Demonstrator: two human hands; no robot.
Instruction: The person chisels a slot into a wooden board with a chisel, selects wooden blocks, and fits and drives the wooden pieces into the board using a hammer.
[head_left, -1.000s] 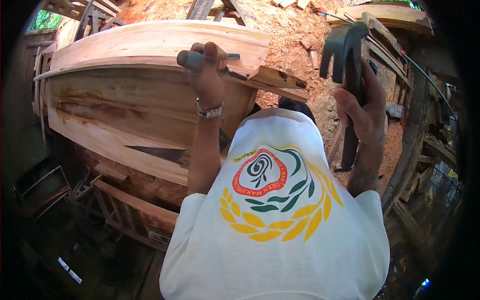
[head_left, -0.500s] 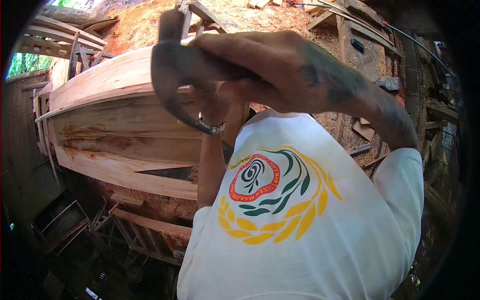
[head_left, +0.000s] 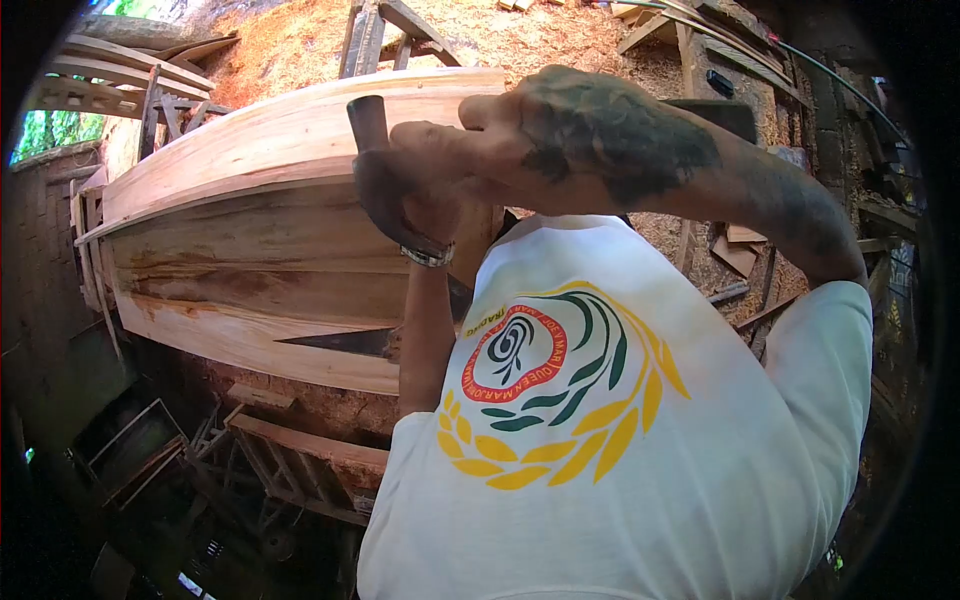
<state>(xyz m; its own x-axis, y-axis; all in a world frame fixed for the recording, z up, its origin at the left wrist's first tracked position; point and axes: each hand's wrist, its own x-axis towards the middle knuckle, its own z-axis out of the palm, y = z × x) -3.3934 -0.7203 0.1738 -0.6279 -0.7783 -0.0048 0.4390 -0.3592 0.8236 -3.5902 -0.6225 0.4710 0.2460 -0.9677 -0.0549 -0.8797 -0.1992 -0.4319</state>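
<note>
My right hand (head_left: 510, 140) is wrapped round a claw hammer (head_left: 372, 170). The hammer's dark head sticks out to the left of my fingers, and the end of its handle shows beyond my wrist. Partly behind the hammer head is my left hand (head_left: 436, 212), with a metal watch (head_left: 428, 256) on its wrist. Its fingers are hidden, so what it holds or touches cannot be made out. Both hands are over the near end of a long, planked wooden body (head_left: 240, 235), shaped like a boat hull, with curved edges and a dark wedge-shaped gap (head_left: 345, 342).
Sawdust and shavings (head_left: 280, 50) cover the ground. A wooden trestle (head_left: 365, 40) stands beyond the planked body, with stacked boards (head_left: 110, 70) at upper left. A wooden frame (head_left: 300, 455) lies at lower left. Offcuts (head_left: 735, 255) lie on the right.
The hammer and my right hand have dropped and turned; the hammer head appears smaller, close to my left hand. The handle end now shows past my right wrist. My left hand has barely moved.
</note>
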